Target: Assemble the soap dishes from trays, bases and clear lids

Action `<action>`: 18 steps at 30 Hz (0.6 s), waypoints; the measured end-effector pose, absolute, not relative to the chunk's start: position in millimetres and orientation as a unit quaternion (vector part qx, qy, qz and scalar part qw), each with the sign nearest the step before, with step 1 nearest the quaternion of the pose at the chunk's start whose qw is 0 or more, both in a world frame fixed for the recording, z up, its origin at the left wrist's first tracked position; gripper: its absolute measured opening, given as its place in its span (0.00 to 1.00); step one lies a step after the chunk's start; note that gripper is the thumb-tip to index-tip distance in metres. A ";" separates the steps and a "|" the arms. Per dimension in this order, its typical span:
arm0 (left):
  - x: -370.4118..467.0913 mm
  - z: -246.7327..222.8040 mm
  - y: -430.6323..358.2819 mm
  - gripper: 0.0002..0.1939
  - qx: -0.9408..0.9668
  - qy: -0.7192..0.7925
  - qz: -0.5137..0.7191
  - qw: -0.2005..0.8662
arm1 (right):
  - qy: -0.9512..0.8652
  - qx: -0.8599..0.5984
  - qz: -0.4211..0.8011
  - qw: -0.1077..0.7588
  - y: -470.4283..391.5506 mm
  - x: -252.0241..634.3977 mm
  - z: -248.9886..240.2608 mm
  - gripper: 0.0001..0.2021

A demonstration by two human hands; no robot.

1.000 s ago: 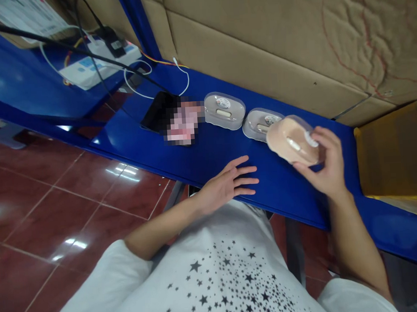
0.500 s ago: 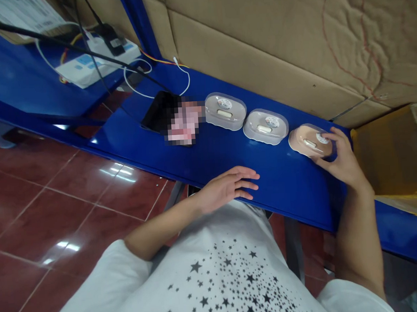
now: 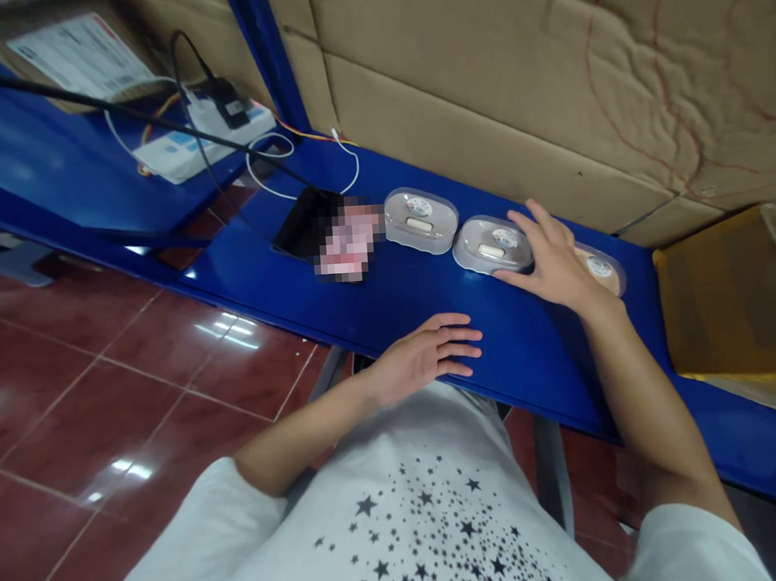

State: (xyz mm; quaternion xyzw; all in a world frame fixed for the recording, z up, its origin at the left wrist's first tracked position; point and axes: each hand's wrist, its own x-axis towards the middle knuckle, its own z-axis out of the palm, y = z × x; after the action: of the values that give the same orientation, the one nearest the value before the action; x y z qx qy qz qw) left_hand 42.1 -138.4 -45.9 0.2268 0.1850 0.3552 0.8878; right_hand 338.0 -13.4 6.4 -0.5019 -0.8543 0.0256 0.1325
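Note:
Three small clear-lidded plastic cases lie in a row on the blue shelf (image 3: 427,288). The left case (image 3: 421,219) and the middle case (image 3: 490,244) look whitish; the right case (image 3: 598,267) is beige and partly hidden behind my wrist. My right hand (image 3: 550,259) reaches over the row with spread fingers, its fingertips touching the right end of the middle case. It holds nothing. My left hand (image 3: 428,353) rests flat and open on the shelf's near edge, apart from the cases.
A black phone (image 3: 305,221) with a blurred patch beside it lies left of the cases, white cable attached. A power strip (image 3: 188,140) with plugs sits on a farther blue surface. Cardboard lines the wall behind. A yellowish box (image 3: 724,305) stands at the right. Red tiled floor lies below.
My right hand set the beige case down at the right end of the row, let go, and moved left onto the middle case. My left hand stayed put.

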 end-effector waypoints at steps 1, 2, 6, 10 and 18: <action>41.5 -45.0 -138.2 0.17 0.221 0.188 0.356 0.888 | -0.854 -0.503 0.045 0.123 -4.4 333.9 5.8 0.50; 40.8 -44.1 -137.7 0.19 0.214 0.190 0.357 0.889 | -0.852 -0.506 0.066 0.117 2.9 330.8 6.0 0.51; 36.7 -41.9 -133.3 0.25 0.165 0.191 0.332 0.909 | -0.828 -0.533 0.130 0.116 8.9 325.6 21.5 0.47; 34.7 -41.3 -128.7 0.32 0.108 0.187 0.332 0.918 | -0.834 -0.509 0.182 0.113 -21.3 317.3 53.8 0.45; 30.9 -37.3 -127.9 0.40 0.048 0.115 0.344 0.931 | -0.870 -0.369 0.313 0.090 -69.8 268.5 68.1 0.46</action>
State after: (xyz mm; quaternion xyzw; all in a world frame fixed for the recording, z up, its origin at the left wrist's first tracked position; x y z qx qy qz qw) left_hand 30.9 -127.9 -37.3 0.0477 0.1151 0.3442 0.9306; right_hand 268.5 -69.8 68.1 -0.3694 -0.8703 0.3131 0.0903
